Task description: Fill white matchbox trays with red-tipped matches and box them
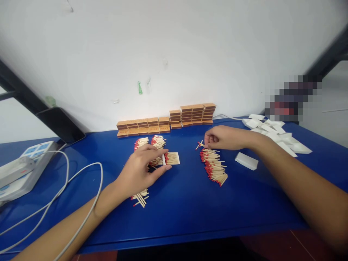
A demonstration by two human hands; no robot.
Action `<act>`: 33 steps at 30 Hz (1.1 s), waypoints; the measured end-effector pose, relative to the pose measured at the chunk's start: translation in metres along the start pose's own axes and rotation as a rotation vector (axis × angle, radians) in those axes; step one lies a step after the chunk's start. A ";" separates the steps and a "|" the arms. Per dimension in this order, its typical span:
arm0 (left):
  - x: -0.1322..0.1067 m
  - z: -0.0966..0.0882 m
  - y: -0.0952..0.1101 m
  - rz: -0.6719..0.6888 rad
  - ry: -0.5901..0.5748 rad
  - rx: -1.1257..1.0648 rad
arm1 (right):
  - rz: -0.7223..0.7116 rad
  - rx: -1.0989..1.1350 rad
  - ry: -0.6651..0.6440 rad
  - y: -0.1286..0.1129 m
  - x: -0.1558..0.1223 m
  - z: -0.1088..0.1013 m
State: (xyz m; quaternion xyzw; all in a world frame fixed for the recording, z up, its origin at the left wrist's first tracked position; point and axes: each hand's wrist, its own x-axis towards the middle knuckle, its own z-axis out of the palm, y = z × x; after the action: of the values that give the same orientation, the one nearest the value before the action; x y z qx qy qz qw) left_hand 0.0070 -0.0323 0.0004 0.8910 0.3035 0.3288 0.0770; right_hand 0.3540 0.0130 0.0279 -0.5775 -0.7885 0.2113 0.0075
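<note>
My left hand (138, 166) grips a small white matchbox tray (177, 158) between thumb and fingers. Red-headed matches (170, 158) lie inside the tray. Beneath and around that hand are more loose matches (140, 197), partly hidden by it. My right hand (217, 137) is closed in a pinch on matches (200, 144) at the far end of a long heap of matches (213, 166); how many it holds is unclear. Another white tray (247, 161) lies on the table below my right forearm.
Orange-brown matchboxes (144, 127) are stacked along the wall, with a taller stack (194, 115) beside them. White trays (274, 132) pile up at the right. At the left are a phone (61, 125), a power strip (35, 174) and a white cable (101, 177) crossing my left forearm.
</note>
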 end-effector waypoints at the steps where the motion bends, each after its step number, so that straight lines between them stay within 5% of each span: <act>1: 0.000 0.000 0.000 0.003 0.003 0.003 | 0.000 0.004 0.003 0.000 0.001 0.001; 33: 0.001 0.001 0.002 0.022 0.019 0.012 | -0.005 -0.046 0.064 0.000 0.001 0.002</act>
State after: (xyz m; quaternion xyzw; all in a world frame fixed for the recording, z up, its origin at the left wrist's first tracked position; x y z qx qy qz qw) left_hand 0.0087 -0.0334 0.0008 0.8916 0.2962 0.3363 0.0650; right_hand 0.3532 0.0136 0.0258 -0.5819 -0.7941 0.1745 0.0197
